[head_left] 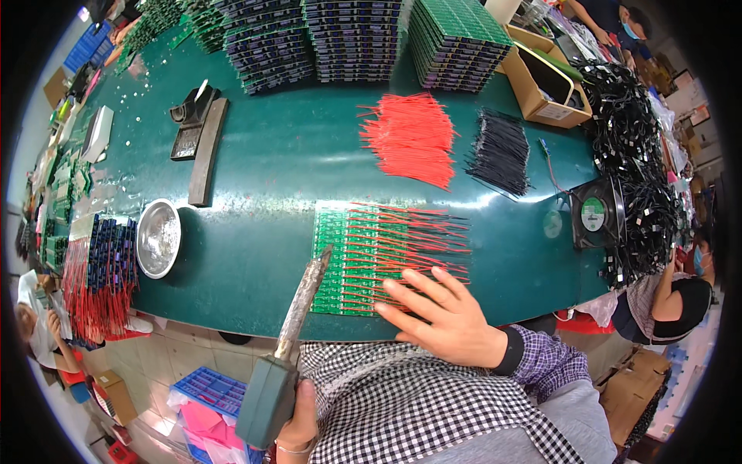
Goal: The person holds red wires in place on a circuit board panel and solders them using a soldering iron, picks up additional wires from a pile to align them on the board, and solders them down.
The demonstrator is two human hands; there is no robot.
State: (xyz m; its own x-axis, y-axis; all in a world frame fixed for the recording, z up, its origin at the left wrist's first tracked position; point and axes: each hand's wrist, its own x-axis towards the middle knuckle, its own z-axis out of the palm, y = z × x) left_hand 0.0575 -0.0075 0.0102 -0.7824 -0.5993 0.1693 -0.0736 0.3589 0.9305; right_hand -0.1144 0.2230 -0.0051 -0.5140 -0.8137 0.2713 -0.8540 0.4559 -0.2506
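My left hand [301, 417] is wrapped round the green handle of a large soldering iron [303, 305]. Its worn metal tip rests at or just above the left part of a green circuit board panel [328, 224]; contact cannot be made out. Rows of red wires [433, 241] lie across the panel, reaching past its right edge, with some dark wires among them. Fingers spread, my right hand [448, 319] is over the lower right of these wires, the fingertips on or close to them. Beyond the panel lie a pile of loose red wires [410, 139] and a smaller pile of black wires [501, 151].
Tall stacks of circuit boards [352, 42] line the far edge. Left are a metal bowl [158, 238], a dark bar [207, 158] and wired boards [100, 263]. A fan [593, 213], a cardboard box [545, 93] and heaped black cables [634, 155] are right. Other people sit around.
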